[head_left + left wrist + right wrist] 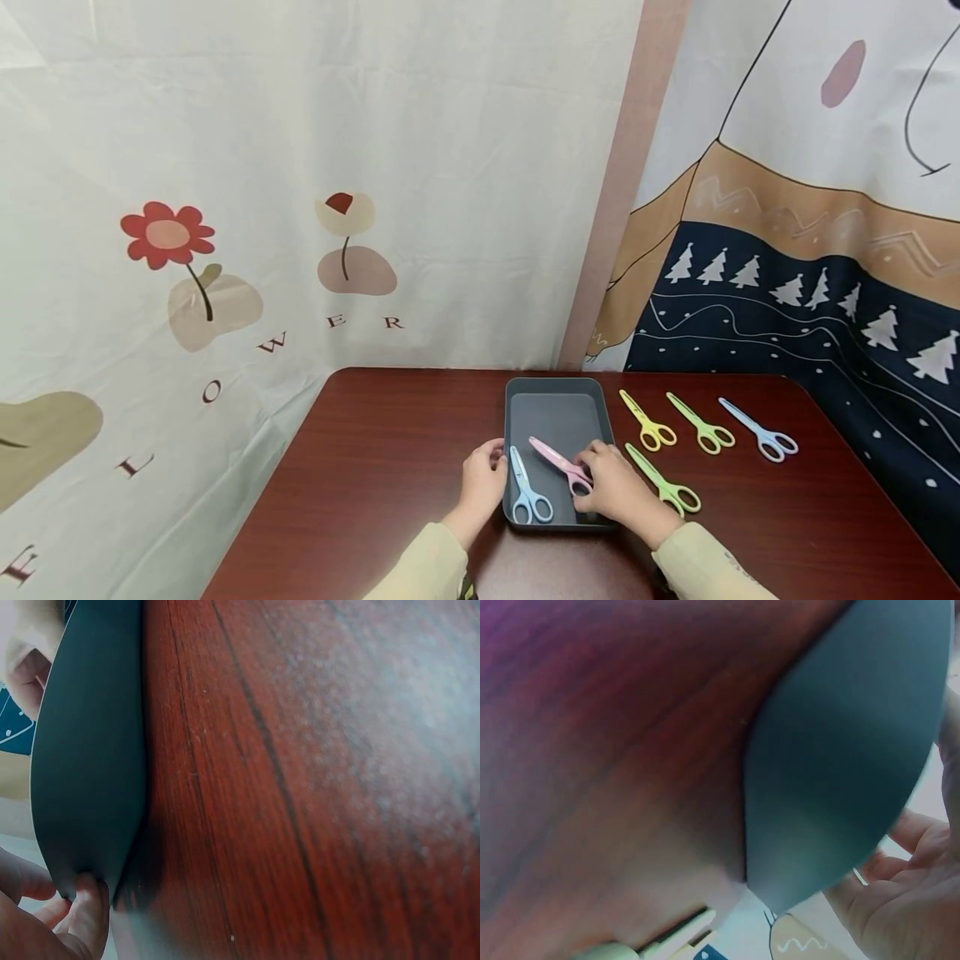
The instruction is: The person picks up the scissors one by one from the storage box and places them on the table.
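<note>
My right hand (613, 490) pinches the handle of pink scissors (553, 456) in the dark grey tray (551, 385). Their closed blades point to the far left, and the fingers partly cover the handle loops. Blue scissors (521, 475) lie along the tray's left side with their tip pointing away. At the left wall, my left hand (482, 482) holds the tray's edge with curled fingers. The left wrist view shows its fingertips (88, 892) against the outer wall. In the right wrist view, the tray wall (840, 772) hides the scissors inside, while the right hand (907, 900) reaches over the rim.
Right of the tray lie yellow scissors (647, 421), green scissors (699, 422) and blue scissors (757, 429) in a row. Another green pair (662, 477) lies nearer, partly behind the right hand. The brown table (375, 467) meets a printed curtain (465, 167) at its far edge.
</note>
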